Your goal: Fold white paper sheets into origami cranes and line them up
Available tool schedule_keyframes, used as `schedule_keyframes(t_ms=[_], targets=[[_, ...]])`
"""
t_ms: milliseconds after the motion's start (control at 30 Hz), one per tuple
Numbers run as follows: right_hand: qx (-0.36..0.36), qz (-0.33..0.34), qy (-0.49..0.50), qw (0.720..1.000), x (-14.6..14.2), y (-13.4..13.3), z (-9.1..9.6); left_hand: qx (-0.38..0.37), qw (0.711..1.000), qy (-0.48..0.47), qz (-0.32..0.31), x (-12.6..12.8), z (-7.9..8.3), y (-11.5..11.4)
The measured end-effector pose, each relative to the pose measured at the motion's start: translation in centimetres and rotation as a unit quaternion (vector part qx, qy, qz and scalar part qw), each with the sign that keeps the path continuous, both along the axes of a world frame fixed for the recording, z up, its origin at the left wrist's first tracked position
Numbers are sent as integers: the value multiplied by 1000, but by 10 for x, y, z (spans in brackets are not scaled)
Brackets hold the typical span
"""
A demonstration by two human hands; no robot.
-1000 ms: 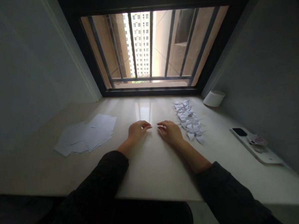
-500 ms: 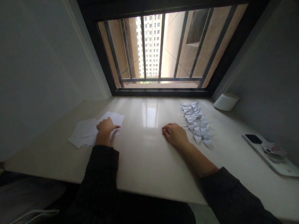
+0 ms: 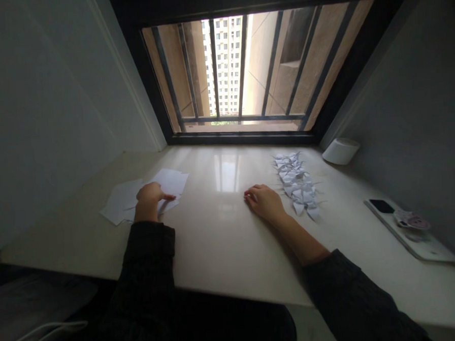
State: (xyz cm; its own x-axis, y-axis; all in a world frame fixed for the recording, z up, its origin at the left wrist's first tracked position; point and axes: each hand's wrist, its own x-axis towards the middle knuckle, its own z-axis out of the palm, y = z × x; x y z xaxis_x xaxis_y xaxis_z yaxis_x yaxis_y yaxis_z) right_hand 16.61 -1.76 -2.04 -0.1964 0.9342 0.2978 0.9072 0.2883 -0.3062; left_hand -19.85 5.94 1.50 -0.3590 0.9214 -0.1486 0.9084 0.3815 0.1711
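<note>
My left hand (image 3: pixel 149 196) lies on a loose pile of white paper sheets (image 3: pixel 118 199), at the left of a pale sill. Its thumb stretches out to the right over the paper, apart from the other fingers, which are largely hidden under the hand. My right hand (image 3: pixel 265 201) rests on the sill right of the middle, fingers curled in and together, with nothing visible in them. Just right of it stand several small folded white paper pieces with pointed tips (image 3: pixel 299 182), set close together in rows.
A white rounded object (image 3: pixel 341 151) stands in the far right corner. A phone (image 3: pixel 406 230) with a round grip on its back lies at the right. Beyond the sill is a dark-framed window (image 3: pixel 233 137) with bars outside.
My left hand has shifted slightly left over the paper pile. My right hand stays in place by the folded pieces. The whole view has shifted a little.
</note>
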Motion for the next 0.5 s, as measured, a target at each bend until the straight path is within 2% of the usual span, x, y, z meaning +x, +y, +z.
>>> schedule_keyframes(t_ms=[33, 167, 433, 500], targets=[[1, 1, 0, 1000, 0, 0, 0, -50, 998, 13, 29, 2, 3, 0], [-1, 5, 0, 1000, 0, 0, 0, -98, 993, 35, 53, 10, 14, 0], [-8, 2, -4, 1000, -2, -1, 2, -49, 995, 43, 70, 14, 16, -5], [-11, 1, -4, 1000, -2, -1, 3, -12, 997, 38, 60, 14, 18, -8]])
